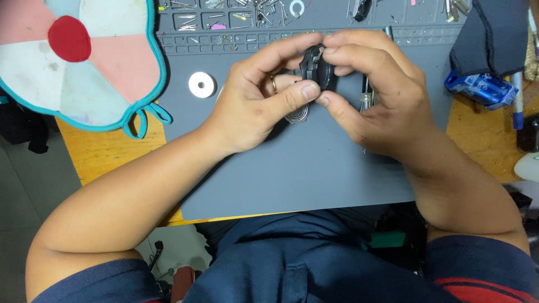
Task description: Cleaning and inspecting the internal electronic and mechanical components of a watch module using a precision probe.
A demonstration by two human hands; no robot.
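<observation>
- Hands meet over the middle of the grey work mat (314, 174): I see both pinching one small black part (316, 68) held up above the mat, just in front of its compartment rows.
- Left hand (255, 98) has thumb and forefinger closed on the part's near and far edges; a ring sits on one finger.
- Right hand (376, 92) is closed on the same part from the other side, fingertips curled over its top and thumb pressed under it.
- I cannot tell the part's exact shape; fingers cover most of it.
- Under the hands, a round metal piece (296, 115) lies on the mat, partly hidden by the left thumb.
- A white ring-shaped disc (201, 85) rests on the mat, left of the left hand and apart from it.
- A slim metal tool (366, 101) shows beside the right hand's fingers.
- Small screws and bits (264, 12) fill the mat's top compartments.
- A blue object (481, 88) lies beyond the mat's right edge, and a pastel fabric piece (84, 62) with a red spot at far left.
</observation>
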